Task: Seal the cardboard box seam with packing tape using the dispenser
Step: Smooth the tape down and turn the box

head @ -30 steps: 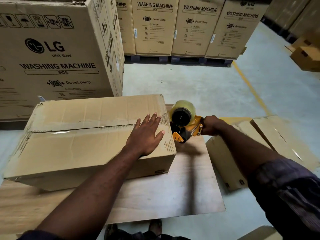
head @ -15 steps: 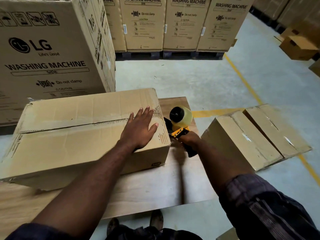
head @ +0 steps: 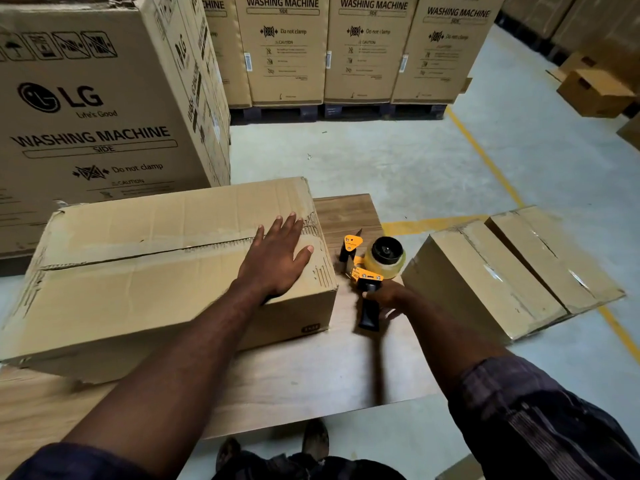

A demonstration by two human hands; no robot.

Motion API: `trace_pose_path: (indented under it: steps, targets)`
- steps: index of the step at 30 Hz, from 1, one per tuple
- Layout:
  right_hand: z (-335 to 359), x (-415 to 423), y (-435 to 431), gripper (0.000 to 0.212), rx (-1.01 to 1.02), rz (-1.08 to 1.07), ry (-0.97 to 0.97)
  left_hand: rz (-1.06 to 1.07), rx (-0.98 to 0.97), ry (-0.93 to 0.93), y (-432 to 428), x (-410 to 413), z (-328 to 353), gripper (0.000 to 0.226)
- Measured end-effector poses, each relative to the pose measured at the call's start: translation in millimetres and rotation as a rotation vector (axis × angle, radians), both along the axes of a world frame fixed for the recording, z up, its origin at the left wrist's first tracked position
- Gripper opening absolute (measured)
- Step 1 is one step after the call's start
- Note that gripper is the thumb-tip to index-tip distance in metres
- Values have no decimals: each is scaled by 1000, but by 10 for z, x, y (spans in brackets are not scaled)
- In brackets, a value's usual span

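Just behind box [head: 156, 271], "LG WASHING MACHINE" carton [head: 104, 109].

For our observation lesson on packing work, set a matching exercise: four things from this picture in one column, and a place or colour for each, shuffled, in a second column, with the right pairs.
1. left hand
2. tape dispenser
3. washing machine cartons
4. cardboard box

A. stand on dark pallets
B. largest thing on the wooden table
C. yellow frame, black handle
D. lies flat on the box top

Pairs: 1-D, 2-C, 3-A, 4-B.
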State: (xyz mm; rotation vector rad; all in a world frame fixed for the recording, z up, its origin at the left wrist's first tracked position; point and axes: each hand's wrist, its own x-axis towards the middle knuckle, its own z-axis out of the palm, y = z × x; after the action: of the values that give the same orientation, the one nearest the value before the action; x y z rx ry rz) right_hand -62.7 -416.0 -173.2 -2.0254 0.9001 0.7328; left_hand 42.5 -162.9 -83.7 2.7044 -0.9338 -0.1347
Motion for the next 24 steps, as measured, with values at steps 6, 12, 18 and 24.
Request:
trace_pose_path:
  steps: [6,12,18,24]
  targets:
    - [496,249,98,19,-261,310,-15,4,1,-2,2,-5,3,67]
    - [1092,762,778,38,325,-181,-793,12,1,-16,-5,8,-17,67]
    - [1030,723,1108,77,335,-73,-608,23,-4,-15,2,17,-26,68]
    - [1037,683,856,69,74,53,-390,20,-2,-18,-6,8,-14,68]
